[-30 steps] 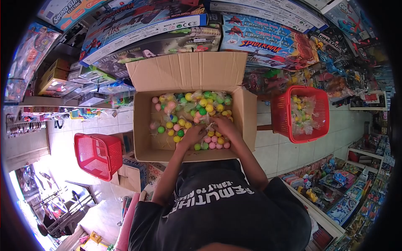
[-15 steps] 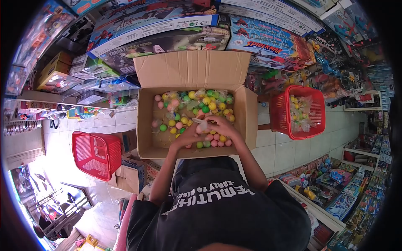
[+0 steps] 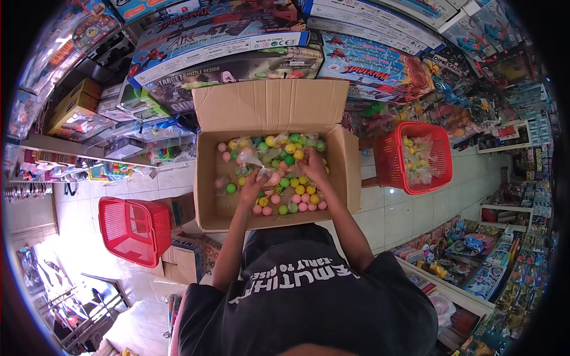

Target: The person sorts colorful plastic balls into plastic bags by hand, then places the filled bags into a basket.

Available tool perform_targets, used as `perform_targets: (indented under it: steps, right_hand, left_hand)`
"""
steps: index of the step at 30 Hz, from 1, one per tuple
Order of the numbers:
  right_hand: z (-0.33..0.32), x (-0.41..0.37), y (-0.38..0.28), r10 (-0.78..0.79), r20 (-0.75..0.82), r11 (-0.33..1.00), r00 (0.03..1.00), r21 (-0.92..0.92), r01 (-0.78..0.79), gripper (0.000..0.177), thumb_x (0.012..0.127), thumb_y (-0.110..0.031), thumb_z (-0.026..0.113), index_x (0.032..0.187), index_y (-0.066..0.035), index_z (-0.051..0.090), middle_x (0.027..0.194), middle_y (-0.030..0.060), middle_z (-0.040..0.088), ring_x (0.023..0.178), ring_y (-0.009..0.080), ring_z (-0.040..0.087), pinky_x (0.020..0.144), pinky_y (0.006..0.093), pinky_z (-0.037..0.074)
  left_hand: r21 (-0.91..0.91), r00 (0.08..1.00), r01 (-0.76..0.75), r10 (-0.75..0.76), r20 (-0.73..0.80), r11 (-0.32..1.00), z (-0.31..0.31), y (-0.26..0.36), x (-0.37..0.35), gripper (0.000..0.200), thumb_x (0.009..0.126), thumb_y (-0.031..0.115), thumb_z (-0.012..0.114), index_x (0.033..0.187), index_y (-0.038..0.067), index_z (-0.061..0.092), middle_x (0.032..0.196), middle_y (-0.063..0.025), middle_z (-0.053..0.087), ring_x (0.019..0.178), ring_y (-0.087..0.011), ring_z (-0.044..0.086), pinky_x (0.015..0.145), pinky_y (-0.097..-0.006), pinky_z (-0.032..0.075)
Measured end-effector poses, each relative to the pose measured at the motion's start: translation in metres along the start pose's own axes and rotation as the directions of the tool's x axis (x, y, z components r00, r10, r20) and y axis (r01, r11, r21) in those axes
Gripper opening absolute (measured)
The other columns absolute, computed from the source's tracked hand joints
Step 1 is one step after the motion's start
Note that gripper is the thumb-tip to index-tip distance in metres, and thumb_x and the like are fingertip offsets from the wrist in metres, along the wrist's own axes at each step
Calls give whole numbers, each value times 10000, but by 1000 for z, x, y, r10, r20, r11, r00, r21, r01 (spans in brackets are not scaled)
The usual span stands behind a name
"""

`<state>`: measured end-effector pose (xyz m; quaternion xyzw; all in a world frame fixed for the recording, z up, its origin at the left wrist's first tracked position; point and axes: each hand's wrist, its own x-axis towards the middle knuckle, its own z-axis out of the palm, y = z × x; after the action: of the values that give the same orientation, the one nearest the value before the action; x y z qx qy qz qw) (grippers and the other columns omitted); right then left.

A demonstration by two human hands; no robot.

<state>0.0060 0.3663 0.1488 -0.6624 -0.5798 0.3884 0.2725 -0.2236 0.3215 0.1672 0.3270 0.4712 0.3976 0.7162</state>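
Balls (image 3: 300, 199), small and coloured pink, yellow and green, lie loose on the bottom of the open cardboard box (image 3: 273, 107) at frame centre, massed toward its lower right; more sit in clear packets along the far wall.

My left hand (image 3: 252, 183) is at centre-left of the box, its grip narrow and closed on the edge of a clear bag (image 3: 254, 159) that stands up above the fingers. A pink ball lies just beside it. My right hand (image 3: 313, 167) is right of centre with its fingers down among the balls. Whether that grip has closed on one, I cannot tell.

Step in hand, in my judgement: picking loose balls off the box floor and bringing them to the bag. Next move calls for the bag mouth to be held open on the left while the right brings a ball across the short gap.

Outward: a red basket (image 3: 442, 172) at the right carries bagged balls. A second red basket (image 3: 133, 231) stands on the tiled floor (image 3: 172, 178) at lower left. Boxed toys (image 3: 219, 29) are stacked along the top of the frame.
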Motion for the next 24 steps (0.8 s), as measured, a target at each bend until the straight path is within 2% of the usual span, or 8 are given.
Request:
perform_targets:
  steps: [3, 5, 6, 8, 11, 15, 17, 24]
  right_hand:
    - [7, -4, 8, 148, 121, 967, 982, -225, -118, 485, 706, -224, 699, 1105, -62, 477, 882, 140, 586, 802, 234, 603, 698, 328, 473]
    - [18, -12, 11, -63, 10, 954, 998, -293, 63, 448, 685, -213, 709, 1042, -48, 494, 833, 131, 595, 769, 255, 602, 704, 343, 470]
    - [17, -12, 8, -64, 6, 954, 998, -295, 63, 448, 685, -213, 709, 1042, -48, 494, 833, 131, 595, 769, 255, 602, 704, 343, 470]
    - [14, -13, 2, 129, 111, 972, 985, -213, -103, 408, 714, -172, 657, 1070, -31, 515, 877, 141, 619, 830, 291, 600, 725, 368, 460]
    - [18, -10, 31, 152, 115, 978, 982, -162, -132, 351, 721, -159, 654, 1031, -23, 562, 894, 146, 622, 838, 294, 601, 721, 368, 461]
    - [2, -13, 18, 132, 52, 985, 990, -121, -125, 244, 724, -116, 643, 942, -24, 581, 784, 100, 613, 761, 206, 607, 683, 302, 465]
    - [-10, -17, 4, 167, 134, 949, 977, 247, -196, 188, 758, -104, 620, 916, -9, 582, 765, 59, 601, 733, 132, 583, 646, 252, 451]
    - [-27, -37, -14, 46, 98, 897, 994, 433, -85, 195, 839, -168, 525, 942, -9, 574, 784, 14, 572, 747, 92, 543, 658, 223, 422]
  left_hand:
    - [-31, 999, 7, -8, -37, 999, -2, 0, -1, 221, 845, 115, 550, 1025, -6, 508, 885, -46, 555, 796, -123, 572, 654, -270, 545]
    - [-4, 999, 41, -41, -10, 999, 2, 7, -3, 223, 847, 119, 547, 1023, -8, 496, 932, -59, 545, 817, -141, 572, 675, -291, 555]
    - [-3, 999, 38, -38, -7, 999, 2, 6, -2, 223, 847, 119, 547, 1023, -8, 496, 932, -59, 545, 817, -141, 572, 675, -291, 555]
    - [-2, 998, 57, -57, -11, 998, 1, 3, -2, 249, 851, 125, 544, 1053, -7, 481, 983, -73, 530, 861, -164, 567, 686, -306, 560]
    - [-52, 997, 39, -42, -64, 998, 4, 1, -4, 299, 863, 151, 533, 1110, -2, 461, 1068, -93, 496, 935, -186, 547, 687, -315, 562]
    - [-110, 991, 90, -100, -88, 990, 5, 2, -4, 341, 874, 183, 522, 1153, -1, 449, 1131, -102, 468, 1001, -199, 515, 701, -323, 560]
    - [-133, 987, 115, -128, -94, 984, 10, 13, -11, 375, 882, 212, 509, 1186, 5, 435, 1182, -108, 442, 1035, -218, 500, 710, -334, 560]
    - [27, 990, 14, -10, -141, 1000, 8, 1, -2, 415, 885, 227, 498, 1228, 15, 399, 1217, -128, 422, 1051, -274, 499, 723, -358, 554]
